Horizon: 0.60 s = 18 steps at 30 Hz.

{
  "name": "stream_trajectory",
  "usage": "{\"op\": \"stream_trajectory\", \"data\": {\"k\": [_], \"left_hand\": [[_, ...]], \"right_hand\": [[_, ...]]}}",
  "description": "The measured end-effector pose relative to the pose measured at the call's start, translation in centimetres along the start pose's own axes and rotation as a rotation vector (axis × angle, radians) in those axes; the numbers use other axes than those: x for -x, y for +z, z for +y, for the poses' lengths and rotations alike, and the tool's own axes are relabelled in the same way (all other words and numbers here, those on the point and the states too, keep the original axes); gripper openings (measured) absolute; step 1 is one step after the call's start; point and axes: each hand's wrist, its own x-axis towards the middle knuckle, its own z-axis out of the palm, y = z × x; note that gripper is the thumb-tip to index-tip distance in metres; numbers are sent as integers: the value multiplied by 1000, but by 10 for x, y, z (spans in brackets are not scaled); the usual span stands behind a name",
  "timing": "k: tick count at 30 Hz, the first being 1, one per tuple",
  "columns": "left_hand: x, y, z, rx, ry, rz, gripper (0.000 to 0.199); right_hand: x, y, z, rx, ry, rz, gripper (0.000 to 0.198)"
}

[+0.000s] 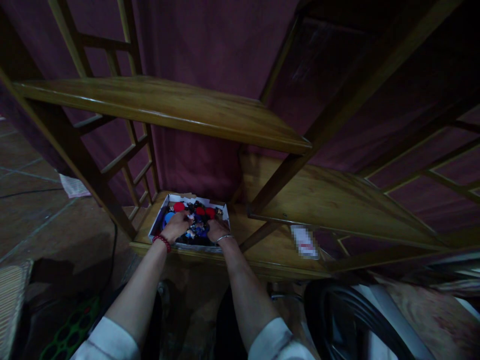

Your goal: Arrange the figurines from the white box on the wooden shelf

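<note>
A shallow white box point(195, 247) sits on the lower wooden shelf, filled with small colourful figures point(200, 227). Among the contents are a red round piece point(179, 206) at the back left, a blue one point(169, 217) on the left side, and more red pieces point(205, 212) at the back. My left hand point(175, 228), with a red bead bracelet, reaches into the box's left half, fingers bent inward. On the right, my right hand point(218, 230), wearing a thin bangle, has its fingers curled down among the figures. Dim light hides what either hand grips.
An upper wooden shelf point(168, 102) hangs above the box, with slanting posts and lattice around it. A pale card point(304, 241) lies on the lower shelf to the right. Black coiled tubing point(352, 305) stands at lower right. A green crate point(71, 325) is at lower left.
</note>
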Motion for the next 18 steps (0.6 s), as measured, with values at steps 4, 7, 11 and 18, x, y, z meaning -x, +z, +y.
{"op": "stream_trajectory", "data": {"k": [4,7,11,18], "left_hand": [[3,2,0,-52,42,-54,9],[5,2,3,-91,39,-81,8],[6,2,5,-159,56,-53,7],[6,4,6,-147,54,-60,11]], "right_hand": [[3,0,-2,10,30,-7,30],[3,0,-1,27,34,-5,30],[2,-1,2,-7,11,-1,29],[-2,2,4,-9,-8,-3,29]]}}
